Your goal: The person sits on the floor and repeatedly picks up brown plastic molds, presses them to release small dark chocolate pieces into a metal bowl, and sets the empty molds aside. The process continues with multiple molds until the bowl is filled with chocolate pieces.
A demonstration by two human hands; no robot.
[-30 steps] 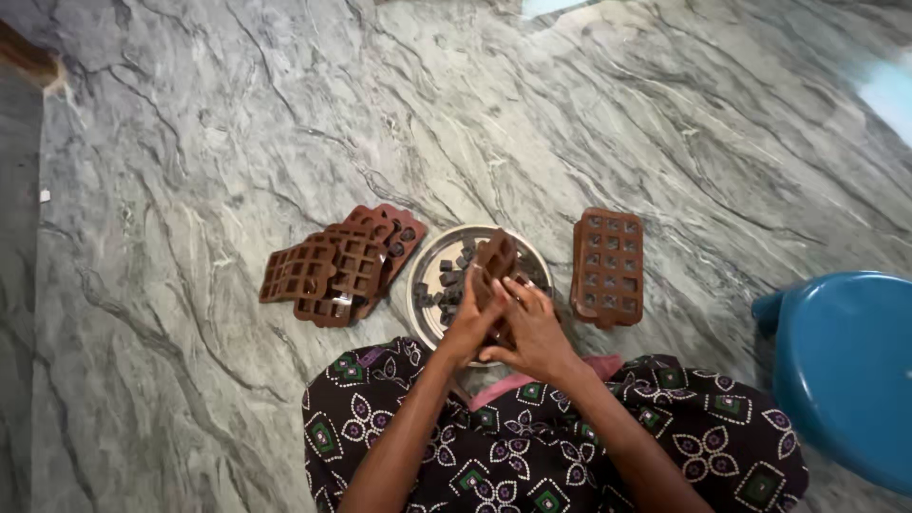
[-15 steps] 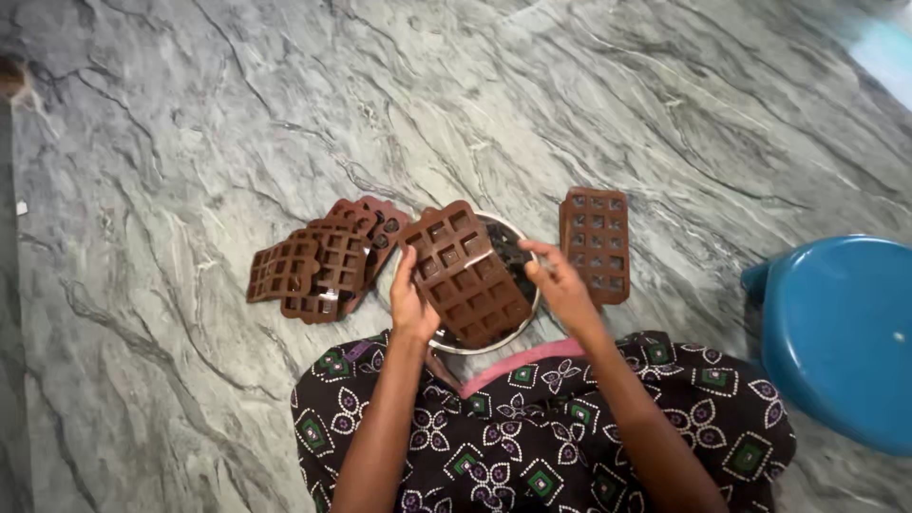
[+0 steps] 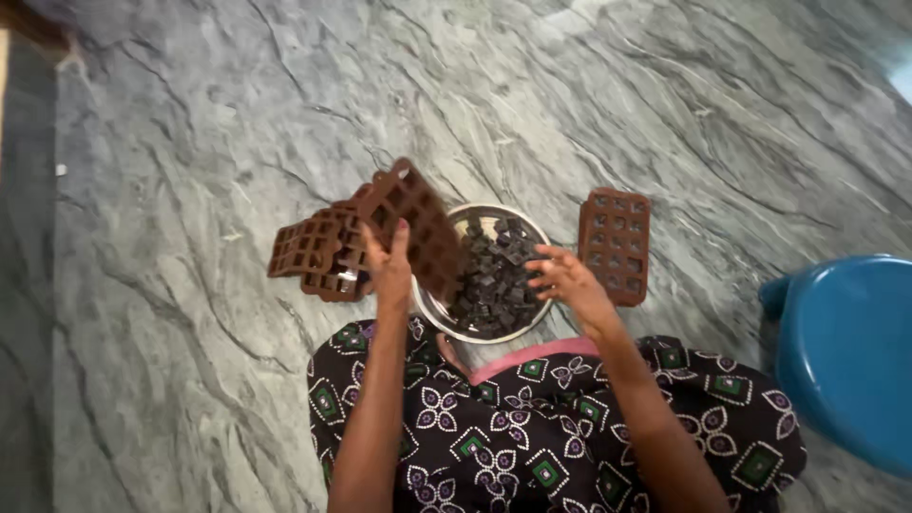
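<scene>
Left hand clamped on brown mould, tilted, left of steel bowl. Right hand open, empty, over bowl's right rim.

I see both of my forearms bare from the elbow down, with no sleeves, bangles, rings or watch on the left hand or the right hand. Across my lap lies a black garment printed all over with small white four-petal flower outlines and green squares framed in white. A plain pink band runs along its upper edge, just under my wrists.
</scene>
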